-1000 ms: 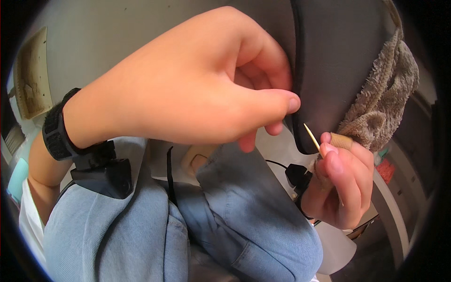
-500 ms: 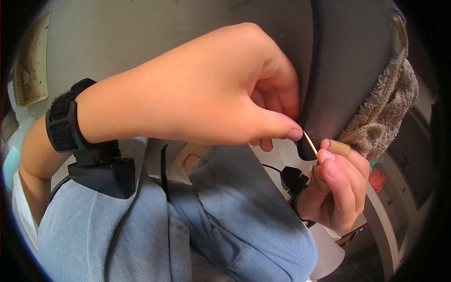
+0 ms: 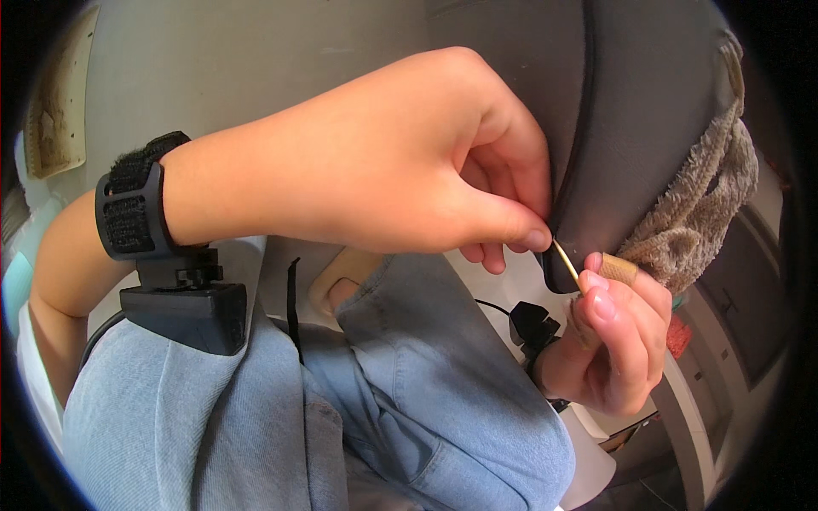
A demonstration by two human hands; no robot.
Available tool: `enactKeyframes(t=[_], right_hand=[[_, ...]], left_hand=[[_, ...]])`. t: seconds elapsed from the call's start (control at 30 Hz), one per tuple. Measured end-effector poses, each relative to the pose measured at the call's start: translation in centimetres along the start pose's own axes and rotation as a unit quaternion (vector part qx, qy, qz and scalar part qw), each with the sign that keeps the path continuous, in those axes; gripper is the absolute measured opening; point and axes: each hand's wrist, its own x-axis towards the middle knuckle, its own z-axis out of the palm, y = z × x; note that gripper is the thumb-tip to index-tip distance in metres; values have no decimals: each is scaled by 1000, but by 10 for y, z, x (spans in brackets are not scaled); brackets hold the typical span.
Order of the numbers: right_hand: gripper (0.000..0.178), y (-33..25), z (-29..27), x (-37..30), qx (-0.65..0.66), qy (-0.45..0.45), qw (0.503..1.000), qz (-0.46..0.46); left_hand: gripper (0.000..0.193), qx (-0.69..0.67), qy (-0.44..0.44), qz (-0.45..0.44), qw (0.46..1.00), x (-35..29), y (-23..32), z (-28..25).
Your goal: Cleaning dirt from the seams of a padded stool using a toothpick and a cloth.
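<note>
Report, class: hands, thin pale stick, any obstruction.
Right hand pinching stick. Left hand at edge of smooth dark grey panel. Fluffy brownish cloth near right hand.

Dk grey padded panel (image 3: 652, 111): blk edging (image 3: 576, 140) ran down L side.
On panel: shaggy gry-brn cloth (image 3: 694, 213) hung along R edge.
Pale grey surface (image 3: 204, 68): beige tray (image 3: 77, 111) was at far L, contact unclear.

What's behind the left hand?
Past the left hand, a pale grey surface shows, with the dark grey piece beside its fingers. Whatever the hand itself covers can't be seen.
</note>
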Motion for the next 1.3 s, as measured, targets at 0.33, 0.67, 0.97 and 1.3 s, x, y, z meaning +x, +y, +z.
enactKeyframes(t=[0.33,0.67,0.97,1.3], right_hand=[[16,-1,-1,0,11,4,1000,22],[18,-1,5,-2,7,18,1000,19],[19,1,0,-2,3,12,1000,16],[23,3,-6,-2,30,-6,999,21]], left_hand=[[9,-4,-3,-6,1000,0,0,0],[9,-24,0,-12,1000,-1,-3,0],[9,-16,-8,3,1000,2,-3,2],[9,-17,-9,-2,1000,4,-2,4]])
